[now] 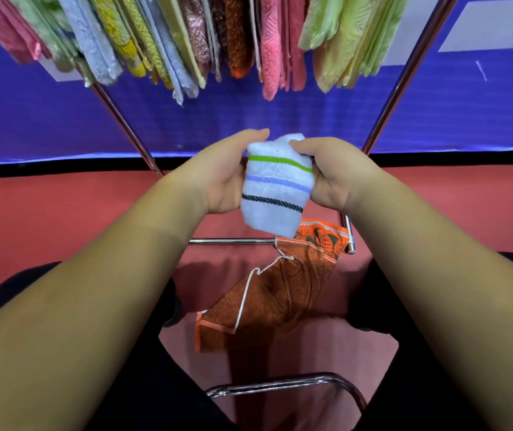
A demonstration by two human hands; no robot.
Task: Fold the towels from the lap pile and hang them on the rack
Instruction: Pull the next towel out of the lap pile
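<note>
Both hands, left hand (217, 178) and right hand (339, 175), grasping folded white striped towel (275, 188); folding seems done; next, lift onto rack (404, 73).

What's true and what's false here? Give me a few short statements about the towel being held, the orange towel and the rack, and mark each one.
1. The left hand and the right hand both grip the white towel. True.
2. The white towel is plain, with no stripes. False: it has a green, a blue and a dark stripe.
3. The orange towel lies below the hands, between the person's legs. True.
4. No towels hang above the hands yet. False: many hanging towels crowd the rack.
</note>
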